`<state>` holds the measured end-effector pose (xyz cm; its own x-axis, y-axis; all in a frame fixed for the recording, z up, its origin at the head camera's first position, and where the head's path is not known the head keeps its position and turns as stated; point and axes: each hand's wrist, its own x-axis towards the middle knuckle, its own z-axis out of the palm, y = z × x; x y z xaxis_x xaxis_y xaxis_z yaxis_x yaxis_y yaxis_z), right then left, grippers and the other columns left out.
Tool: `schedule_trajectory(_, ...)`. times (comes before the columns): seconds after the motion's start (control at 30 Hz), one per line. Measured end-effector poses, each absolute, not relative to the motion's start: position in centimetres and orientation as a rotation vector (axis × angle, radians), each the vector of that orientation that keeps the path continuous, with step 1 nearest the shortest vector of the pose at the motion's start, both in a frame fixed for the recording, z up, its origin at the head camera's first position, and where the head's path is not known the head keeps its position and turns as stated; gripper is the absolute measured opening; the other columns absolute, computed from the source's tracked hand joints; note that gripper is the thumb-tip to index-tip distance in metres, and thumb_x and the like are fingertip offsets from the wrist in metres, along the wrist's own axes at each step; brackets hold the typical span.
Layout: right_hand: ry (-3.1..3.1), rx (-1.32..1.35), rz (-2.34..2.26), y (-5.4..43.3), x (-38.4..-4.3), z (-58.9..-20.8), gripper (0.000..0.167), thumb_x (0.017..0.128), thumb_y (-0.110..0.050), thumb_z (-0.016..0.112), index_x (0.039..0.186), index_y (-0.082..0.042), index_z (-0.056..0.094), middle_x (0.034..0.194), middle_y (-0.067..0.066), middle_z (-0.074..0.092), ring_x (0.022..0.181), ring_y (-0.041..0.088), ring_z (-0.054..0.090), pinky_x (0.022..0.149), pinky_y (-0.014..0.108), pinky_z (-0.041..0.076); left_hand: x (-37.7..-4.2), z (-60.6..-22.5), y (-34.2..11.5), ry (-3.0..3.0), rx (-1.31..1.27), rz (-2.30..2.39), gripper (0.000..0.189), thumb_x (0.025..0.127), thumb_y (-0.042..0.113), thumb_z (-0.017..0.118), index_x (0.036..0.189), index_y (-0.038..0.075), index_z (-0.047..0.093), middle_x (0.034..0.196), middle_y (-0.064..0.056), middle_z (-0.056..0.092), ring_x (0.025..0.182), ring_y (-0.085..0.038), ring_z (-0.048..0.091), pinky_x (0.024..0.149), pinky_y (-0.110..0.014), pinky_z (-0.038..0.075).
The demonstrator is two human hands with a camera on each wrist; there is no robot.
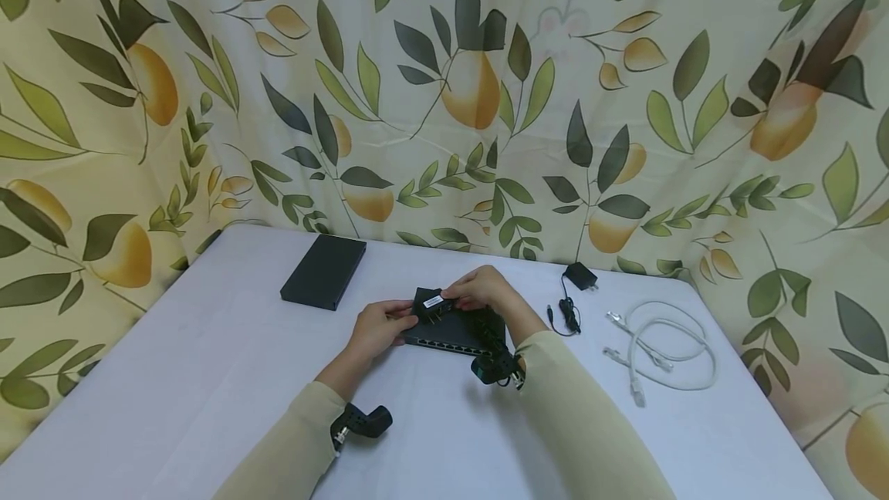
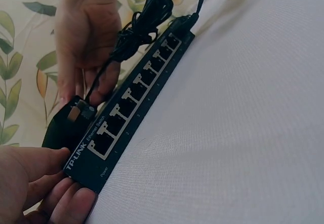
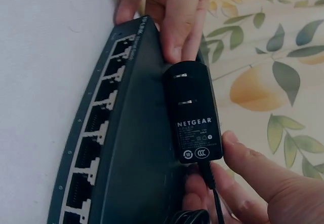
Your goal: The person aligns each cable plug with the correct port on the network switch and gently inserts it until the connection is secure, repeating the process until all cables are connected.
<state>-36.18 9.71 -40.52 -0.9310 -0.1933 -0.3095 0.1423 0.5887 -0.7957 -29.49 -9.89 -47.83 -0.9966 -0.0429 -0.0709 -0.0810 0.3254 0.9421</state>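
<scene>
A black TP-LINK Ethernet switch [image 1: 451,338] lies on the white-covered table, its row of ports facing the person. My left hand [image 1: 375,328] pinches its left end between thumb and fingers [image 2: 76,203]. Above the switch's top, my right hand [image 1: 486,289] holds a black NETGEAR power adapter [image 3: 192,117] by its cord end, with the prongs showing. The adapter's other end meets the left fingertips. A bundled black cord [image 2: 144,24] hangs over the switch; its connection at the far end is unclear.
A black flat box-like device [image 1: 323,272] lies at the back left. On the right are a second power adapter [image 1: 579,276] with a coiled cord and white network cables [image 1: 674,346]. A patterned curtain [image 1: 444,99] borders the table [image 1: 174,376] behind.
</scene>
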Motion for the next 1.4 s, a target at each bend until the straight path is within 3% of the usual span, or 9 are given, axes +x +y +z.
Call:
schedule_trajectory(0.27,2.66,-0.056,-1.139,9.5,-36.1,-40.6,0.032,0.081,-0.027,0.082,0.103,-0.005,0.077,0.093,0.008,0.073,0.078,0.015,0.065,0.072,0.026,0.057,-29.5,-47.9,-9.7,2.537,-0.119,1.792,0.037,0.089,0.014,0.072,0.125,0.009,0.068,0.109,-0.008,0.071,0.081,-0.014,0.065,0.062,-0.025,0.058)
schedule_trajectory(0.5,2.686,-0.095,-1.196,11.5,-35.3,-39.6,0.032,0.086,-0.027,0.077,0.106,-0.002,0.075,0.096,0.013,0.073,0.081,0.02,0.066,0.073,0.027,0.057,-29.5,-48.0,-9.7,2.527,-0.135,1.81,0.036,0.089,0.013,0.073,0.124,0.008,0.068,0.109,-0.008,0.071,0.084,-0.014,0.065,0.062,-0.025,0.059)
schedule_trajectory(0.7,2.696,-0.083,-1.203,14.2,-33.9,-38.3,0.037,0.09,-0.029,0.072,0.115,-0.002,0.071,0.111,0.015,0.071,0.1,0.027,0.069,0.089,0.038,0.057,-29.4,-47.9,-9.7,2.522,-0.136,1.814,0.037,0.089,0.013,0.072,0.125,0.008,0.068,0.109,-0.008,0.07,0.084,-0.014,0.065,0.063,-0.025,0.059)
schedule_trajectory(0.8,2.722,-0.082,-1.179,15.5,-32.8,-37.9,0.037,0.091,-0.03,0.071,0.116,-0.003,0.071,0.113,0.016,0.07,0.102,0.03,0.068,0.092,0.04,0.057,-29.3,-47.8,-9.7,2.513,-0.145,1.821,0.037,0.089,0.013,0.072,0.125,0.008,0.068,0.108,-0.008,0.07,0.082,-0.014,0.065,0.063,-0.025,0.059)
schedule_trajectory(1.03,2.689,-0.097,-1.15,17.3,-29.5,-38.6,0.035,0.089,-0.028,0.073,0.113,-0.002,0.071,0.102,0.011,0.073,0.084,0.021,0.068,0.079,0.033,0.06,-29.2,-47.7,-9.7,2.513,-0.144,1.823,0.037,0.089,0.012,0.073,0.125,0.008,0.068,0.107,-0.008,0.071,0.08,-0.014,0.065,0.063,-0.025,0.059)
schedule_trajectory(1.4,2.652,-0.029,-1.236,17.2,-27.2,-41.6,0.026,0.088,-0.021,0.075,0.107,-0.003,0.074,0.091,0.006,0.073,0.07,0.015,0.064,0.068,0.028,0.058,-29.3,-47.7,-9.6,2.521,-0.137,1.815,0.037,0.089,0.013,0.072,0.125,0.008,0.068,0.108,-0.009,0.071,0.082,-0.015,0.065,0.063,-0.025,0.059)
